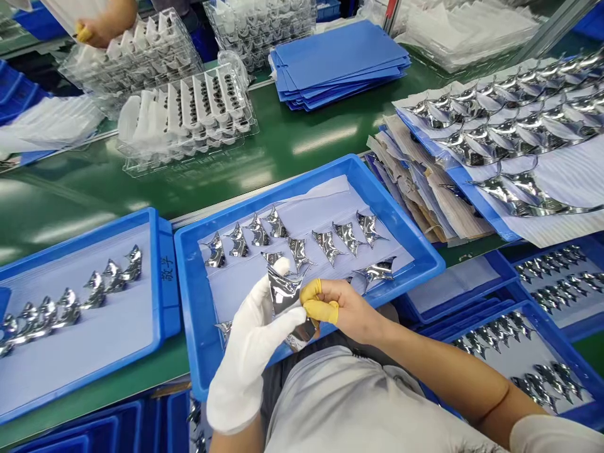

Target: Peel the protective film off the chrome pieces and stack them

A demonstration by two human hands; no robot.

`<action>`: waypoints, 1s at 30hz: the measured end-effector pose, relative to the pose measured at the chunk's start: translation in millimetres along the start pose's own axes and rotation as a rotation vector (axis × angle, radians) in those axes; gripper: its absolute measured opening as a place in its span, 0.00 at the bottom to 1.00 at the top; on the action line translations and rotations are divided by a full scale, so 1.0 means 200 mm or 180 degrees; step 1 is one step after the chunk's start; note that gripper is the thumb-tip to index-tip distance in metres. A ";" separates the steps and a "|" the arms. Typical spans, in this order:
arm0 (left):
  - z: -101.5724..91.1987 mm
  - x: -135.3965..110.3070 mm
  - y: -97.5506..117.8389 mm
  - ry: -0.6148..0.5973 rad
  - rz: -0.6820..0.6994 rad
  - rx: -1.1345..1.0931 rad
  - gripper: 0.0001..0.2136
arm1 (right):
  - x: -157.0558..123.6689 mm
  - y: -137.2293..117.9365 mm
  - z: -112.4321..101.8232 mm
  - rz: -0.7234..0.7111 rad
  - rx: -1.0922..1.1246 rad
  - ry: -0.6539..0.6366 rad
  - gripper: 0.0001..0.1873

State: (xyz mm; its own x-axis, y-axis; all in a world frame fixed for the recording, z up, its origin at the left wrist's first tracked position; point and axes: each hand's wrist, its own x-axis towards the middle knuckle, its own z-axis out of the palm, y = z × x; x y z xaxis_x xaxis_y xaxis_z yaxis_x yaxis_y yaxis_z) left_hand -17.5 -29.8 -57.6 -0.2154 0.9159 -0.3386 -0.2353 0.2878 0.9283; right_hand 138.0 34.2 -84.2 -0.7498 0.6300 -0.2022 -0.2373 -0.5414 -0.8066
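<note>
My left hand (248, 355), in a white glove, is closed around a shiny chrome-plated part (284, 292) with pointed corners, its thumb across the front. My right hand (346, 309), bare but for yellow finger cots on thumb and forefinger, pinches the same part at its right edge; the exact contact is hidden by the fingers. Both hands are over the near side of a blue tray (186, 302). On the tray's white liner (250, 283) lie several smaller-looking chrome parts (299, 251) in rows, some partly hidden behind my hands.
Left is another blue tray (158, 283) with chrome parts. Clear plastic trays (189, 119) and blue sheets (337, 56) stand behind on the green table (264, 135). Stacked boards with chrome parts (500, 138) and lower trays (523, 308) are right. A co-worker's hand (101, 28) shows top left.
</note>
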 end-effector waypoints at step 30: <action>0.12 0.01 0.11 0.0785 0.0154 0.0540 0.09 | 0.05 0.20 0.05 0.0944 0.1988 0.0240 0.21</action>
State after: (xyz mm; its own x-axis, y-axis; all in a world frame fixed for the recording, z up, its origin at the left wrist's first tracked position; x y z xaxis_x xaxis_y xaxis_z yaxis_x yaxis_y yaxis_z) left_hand -0.7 -14.2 -34.8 -0.4510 0.8402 -0.3012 -0.0620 0.3072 0.9496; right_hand 114.5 13.3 -113.6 -0.7984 0.4306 -0.4209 -0.3568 -0.9014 -0.2453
